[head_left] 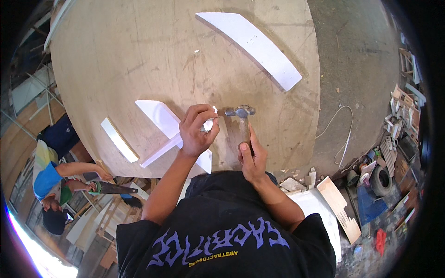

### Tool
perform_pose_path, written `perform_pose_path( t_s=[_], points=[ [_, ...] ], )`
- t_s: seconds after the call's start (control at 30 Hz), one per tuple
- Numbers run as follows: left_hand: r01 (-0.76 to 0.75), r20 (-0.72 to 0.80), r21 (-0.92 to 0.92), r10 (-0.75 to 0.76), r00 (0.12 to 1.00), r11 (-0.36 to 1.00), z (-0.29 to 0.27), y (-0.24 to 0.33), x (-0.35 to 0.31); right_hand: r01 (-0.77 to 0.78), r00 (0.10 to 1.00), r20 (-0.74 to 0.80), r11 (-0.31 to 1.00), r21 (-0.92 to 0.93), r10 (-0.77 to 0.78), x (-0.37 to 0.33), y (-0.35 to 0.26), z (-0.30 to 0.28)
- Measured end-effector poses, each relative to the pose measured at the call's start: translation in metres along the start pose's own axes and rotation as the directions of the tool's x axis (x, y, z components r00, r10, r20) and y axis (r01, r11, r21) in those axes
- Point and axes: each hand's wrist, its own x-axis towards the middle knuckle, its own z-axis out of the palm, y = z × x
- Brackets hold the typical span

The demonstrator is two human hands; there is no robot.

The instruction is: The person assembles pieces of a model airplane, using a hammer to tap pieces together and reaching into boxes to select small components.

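- the left hand [198, 127] is closed around the far end of a white crosspiece [161, 152]; a thin dark sliver at its fingertips may be a nail – too small to be sure.
- the right hand [253, 161] grips a hammer [241, 112] by its handle, the head just beside the left hand's fingertips.
- the crosspiece lies across a white board [160, 116] on the bench [125, 69], near the person's body; whether the two are fastened or only touching, i cannot tell.
- as far as done: these two parts look already set in a cross, so the work seems partway, judging by the layout.
- as far as left: fixing at the gripped end appears unfinished, and a curved white panel [250, 41] and a short white strip [119, 140] lie loose, well apart – whether they belong is unclear.
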Motion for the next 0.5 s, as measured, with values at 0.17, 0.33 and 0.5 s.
perform_pose_path(
  t_s=[0.17, 0.33, 0.5],
  points=[
    [0.007, 0.016, 0.003, -0.007, 1.0, 1.0, -0.001, 0.001, 0.0, 0.122, 0.992, 0.004, 0.987, -0.101, -0.122, -0.003, 0.008, -0.002],
    [0.008, 0.017, -0.006, -0.008, 1.0, 1.0, 0.0, 0.0, 0.0, 0.141, 0.99, -0.012, 0.981, -0.131, -0.143, 0.0, -0.001, -0.001],
    [0.023, 0.019, -0.021, -0.023, 1.0, 1.0, 0.0, -0.002, 0.0, 0.193, 0.981, 0.012, 0.962, -0.191, -0.195, -0.001, -0.002, -0.002]
  ],
)
